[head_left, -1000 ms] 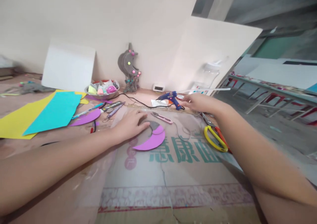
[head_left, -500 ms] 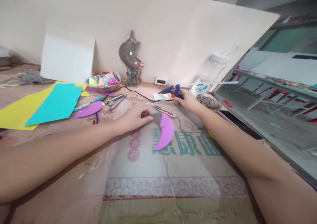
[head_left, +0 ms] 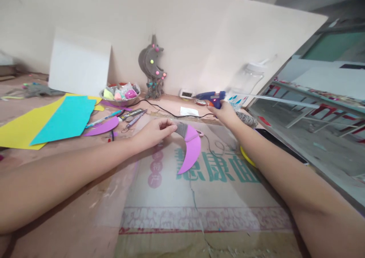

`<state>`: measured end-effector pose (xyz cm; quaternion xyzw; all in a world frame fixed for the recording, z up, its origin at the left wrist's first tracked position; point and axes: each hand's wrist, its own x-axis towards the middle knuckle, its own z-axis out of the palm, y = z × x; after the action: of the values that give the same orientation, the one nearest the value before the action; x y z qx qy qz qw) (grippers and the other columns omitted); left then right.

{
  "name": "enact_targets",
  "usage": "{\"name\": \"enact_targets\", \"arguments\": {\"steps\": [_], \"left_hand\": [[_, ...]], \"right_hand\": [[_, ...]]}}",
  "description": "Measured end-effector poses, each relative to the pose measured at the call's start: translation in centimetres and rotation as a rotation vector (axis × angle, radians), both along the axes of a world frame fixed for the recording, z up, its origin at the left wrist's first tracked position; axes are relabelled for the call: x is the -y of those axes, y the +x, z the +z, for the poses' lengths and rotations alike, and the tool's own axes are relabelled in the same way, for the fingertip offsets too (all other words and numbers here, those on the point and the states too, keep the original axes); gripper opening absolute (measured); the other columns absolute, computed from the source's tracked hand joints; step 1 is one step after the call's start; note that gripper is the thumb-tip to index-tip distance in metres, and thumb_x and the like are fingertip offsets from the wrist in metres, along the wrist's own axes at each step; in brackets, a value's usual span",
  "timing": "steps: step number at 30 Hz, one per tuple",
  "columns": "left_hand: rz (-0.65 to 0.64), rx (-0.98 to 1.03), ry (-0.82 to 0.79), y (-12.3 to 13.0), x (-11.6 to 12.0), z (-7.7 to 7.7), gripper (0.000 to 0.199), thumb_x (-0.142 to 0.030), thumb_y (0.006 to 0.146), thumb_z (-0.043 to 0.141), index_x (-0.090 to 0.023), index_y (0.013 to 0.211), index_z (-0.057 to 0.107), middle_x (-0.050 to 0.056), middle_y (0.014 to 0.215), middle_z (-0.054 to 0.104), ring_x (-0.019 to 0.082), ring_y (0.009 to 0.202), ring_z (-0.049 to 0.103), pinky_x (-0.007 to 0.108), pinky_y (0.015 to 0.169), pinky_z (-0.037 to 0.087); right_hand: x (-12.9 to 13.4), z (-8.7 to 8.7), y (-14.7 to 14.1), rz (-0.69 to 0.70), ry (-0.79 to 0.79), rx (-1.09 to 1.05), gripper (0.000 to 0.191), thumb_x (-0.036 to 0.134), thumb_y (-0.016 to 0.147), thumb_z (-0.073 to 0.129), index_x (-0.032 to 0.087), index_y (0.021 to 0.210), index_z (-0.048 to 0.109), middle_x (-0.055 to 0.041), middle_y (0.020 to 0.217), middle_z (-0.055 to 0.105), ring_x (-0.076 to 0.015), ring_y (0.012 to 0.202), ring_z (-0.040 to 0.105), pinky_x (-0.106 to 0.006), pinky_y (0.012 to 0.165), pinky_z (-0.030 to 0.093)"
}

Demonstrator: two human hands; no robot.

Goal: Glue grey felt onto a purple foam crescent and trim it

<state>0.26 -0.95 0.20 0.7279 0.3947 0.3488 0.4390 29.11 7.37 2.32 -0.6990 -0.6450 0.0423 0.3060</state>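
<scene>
My left hand [head_left: 156, 133] pinches the upper end of a purple crescent moon cutout [head_left: 192, 151], whose top part is wrapped in grey yarn [head_left: 181, 130]. The crescent hangs just over the printed sheet on the table. My right hand [head_left: 224, 111] is closed round the handle of a blue glue gun [head_left: 212, 96], its nozzle pointing left. A long clear glue stick [head_left: 285, 100] sticks out of its back end. Under the crescent, thread snips [head_left: 200, 133] lie mostly covered. A strand of yarn [head_left: 211, 147] trails to the right.
Behind stand a finished grey moon ornament [head_left: 152, 62], a bowl of pompoms and clay [head_left: 122, 96] and a clear bottle [head_left: 246, 83]. Yellow and cyan sheets [head_left: 64, 119] and pens [head_left: 131, 115] lie left. A yarn ball [head_left: 246, 119] and a phone [head_left: 281, 146] are right. A black cord [head_left: 162, 110] crosses the back.
My right hand has lifted the glue gun off the white paper and moved it right. My left hand has raised the crescent slightly, and it now covers most of the snips.
</scene>
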Motion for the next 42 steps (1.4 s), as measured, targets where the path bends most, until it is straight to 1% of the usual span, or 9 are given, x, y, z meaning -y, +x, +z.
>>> {"name": "enact_targets", "arguments": {"steps": [3, 6, 10, 15, 18, 22, 28, 35, 42], "left_hand": [[0.027, 0.019, -0.016, -0.1, -0.2, -0.2, 0.024, -0.04, 0.085, 0.053, -0.017, 0.08, 0.055, -0.004, 0.061, 0.047, 0.008, 0.052, 0.044, 0.02, 0.048, 0.036], [0.036, 0.029, -0.036, -0.1, 0.0, 0.0, 0.025, -0.042, 0.084, 0.054, -0.017, 0.08, 0.054, -0.005, 0.061, 0.046, 0.008, 0.049, 0.043, 0.02, 0.044, 0.034], [0.049, 0.046, -0.017, 0.0, 0.4, 0.2, 0.024, -0.04, 0.085, 0.054, -0.017, 0.078, 0.053, -0.004, 0.062, 0.047, 0.008, 0.051, 0.045, 0.019, 0.045, 0.036], [0.062, 0.106, 0.001, -0.2, 0.3, -0.1, 0.024, -0.042, 0.086, 0.054, -0.018, 0.079, 0.052, -0.005, 0.062, 0.046, 0.008, 0.05, 0.044, 0.02, 0.045, 0.038], [0.067, 0.116, 0.001, -0.2, 0.2, 0.0, 0.025, -0.042, 0.086, 0.053, -0.019, 0.077, 0.051, -0.005, 0.06, 0.046, 0.009, 0.05, 0.045, 0.021, 0.046, 0.038], [-0.002, 0.056, 0.033, -0.2, 0.2, 0.2, 0.035, -0.043, 0.087, 0.051, -0.016, 0.065, 0.051, -0.004, 0.059, 0.047, 0.008, 0.053, 0.045, 0.021, 0.05, 0.036], [-0.058, -0.007, 0.046, -0.2, 0.1, 0.1, 0.038, -0.048, 0.087, 0.048, -0.016, 0.071, 0.062, -0.001, 0.063, 0.053, 0.01, 0.056, 0.047, 0.023, 0.05, 0.034], [0.229, 0.089, 0.141, -0.5, -0.3, 0.1, 0.033, -0.042, 0.087, 0.048, -0.017, 0.066, 0.056, 0.0, 0.066, 0.056, 0.013, 0.063, 0.052, 0.025, 0.059, 0.039], [0.336, 0.319, 0.031, -0.9, -1.5, -0.2, 0.031, -0.042, 0.085, 0.05, -0.017, 0.067, 0.052, 0.0, 0.067, 0.057, 0.011, 0.062, 0.049, 0.025, 0.062, 0.039]], "right_hand": [[1.4, 1.1, -0.3, 0.021, 0.074, -0.335, 0.036, 0.049, 0.073, 0.067, 0.016, 0.084, 0.059, -0.0042, 0.064, 0.064, -0.0182, 0.057, 0.059, -0.03, 0.057, 0.048], [4.1, 1.5, -1.6, 0.243, 0.043, -0.555, 0.033, 0.049, 0.074, 0.066, 0.016, 0.075, 0.062, -0.0023, 0.057, 0.061, -0.016, 0.053, 0.058, -0.029, 0.057, 0.049], [8.1, 0.8, -4.4, 0.402, -0.07, -0.5, 0.033, 0.048, 0.075, 0.066, 0.017, 0.084, 0.069, -0.0028, 0.058, 0.064, -0.0168, 0.055, 0.058, -0.03, 0.059, 0.049], [10.6, -0.4, -7.0, 0.358, -0.106, -0.473, 0.029, 0.044, 0.075, 0.065, 0.019, 0.062, 0.059, 0.0002, 0.051, 0.058, -0.0142, 0.051, 0.053, -0.028, 0.055, 0.044], [11.3, -0.5, -7.5, 0.375, -0.139, -0.464, 0.028, 0.04, 0.075, 0.065, 0.02, 0.058, 0.056, 0.0006, 0.052, 0.057, -0.0136, 0.052, 0.053, -0.028, 0.054, 0.044], [12.0, -0.3, -7.9, 0.316, -0.109, -0.462, 0.02, 0.038, 0.074, 0.065, 0.021, 0.065, 0.059, -0.0005, 0.063, 0.062, -0.016, 0.06, 0.057, -0.029, 0.058, 0.046], [12.3, -0.5, -8.1, 0.288, -0.127, -0.403, 0.019, 0.041, 0.074, 0.065, 0.023, 0.069, 0.063, -0.0004, 0.066, 0.064, -0.0179, 0.062, 0.057, -0.032, 0.06, 0.048], [12.5, 0.1, -7.1, 0.357, -0.125, -0.46, 0.033, 0.048, 0.082, 0.058, 0.021, 0.063, 0.062, -0.0005, 0.058, 0.062, -0.0153, 0.058, 0.058, -0.029, 0.062, 0.046], [11.7, 2.5, -5.2, 0.463, 0.011, -0.569, 0.033, 0.044, 0.077, 0.067, 0.02, 0.057, 0.057, 0.0005, 0.053, 0.057, -0.0115, 0.044, 0.048, -0.028, 0.046, 0.039]]}}
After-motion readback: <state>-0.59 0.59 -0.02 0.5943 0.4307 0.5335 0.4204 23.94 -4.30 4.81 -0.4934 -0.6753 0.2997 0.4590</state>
